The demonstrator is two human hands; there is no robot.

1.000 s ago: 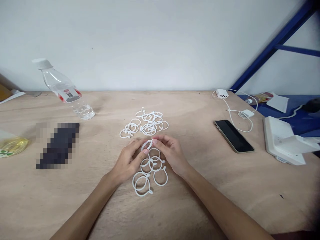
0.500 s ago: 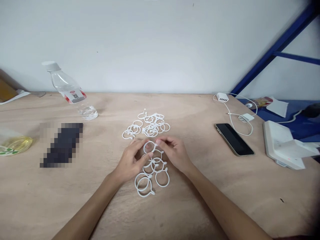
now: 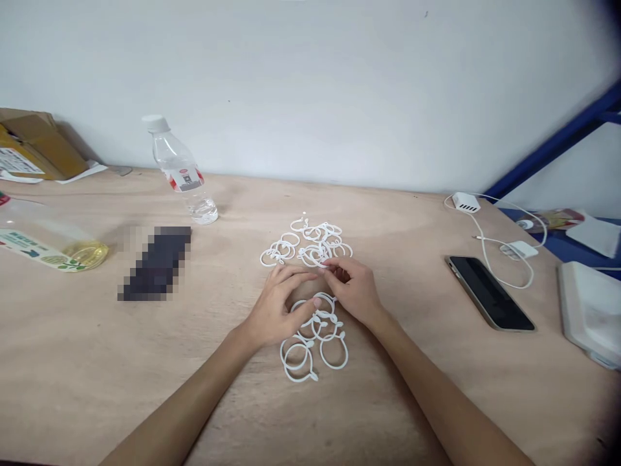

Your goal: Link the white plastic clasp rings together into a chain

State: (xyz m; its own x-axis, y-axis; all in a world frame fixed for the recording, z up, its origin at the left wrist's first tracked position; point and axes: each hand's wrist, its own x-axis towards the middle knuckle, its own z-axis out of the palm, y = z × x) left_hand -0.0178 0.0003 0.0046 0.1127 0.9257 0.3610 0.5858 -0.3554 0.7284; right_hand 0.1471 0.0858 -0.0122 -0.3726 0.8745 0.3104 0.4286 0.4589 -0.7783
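Observation:
White plastic curtain rings with small eyelets lie in two groups on the table. The far pile (image 3: 315,243) is tangled together, just beyond my fingertips. A nearer group (image 3: 334,353) lies below and between my hands, several of its rings overlapping. My right hand (image 3: 354,288) reaches to the near edge of the far pile, its thumb and index finger pinched on a ring there. The other fingers are curled. My left hand (image 3: 279,309) hovers over the nearer rings, fingers stretched out and thumb apart, with nothing held. It partly covers some rings.
A water bottle (image 3: 182,171) stands at back left, near a pixelated dark object (image 3: 158,262). An oil bottle (image 3: 53,243) and cardboard box (image 3: 43,145) are farther left. To the right are a phone (image 3: 490,293), a white charger (image 3: 466,202) with cables and a white device (image 3: 592,310).
The ring that was between both hands is out of their grasp. My right hand has moved to the far pile, and my left fingers have opened. The view has turned left.

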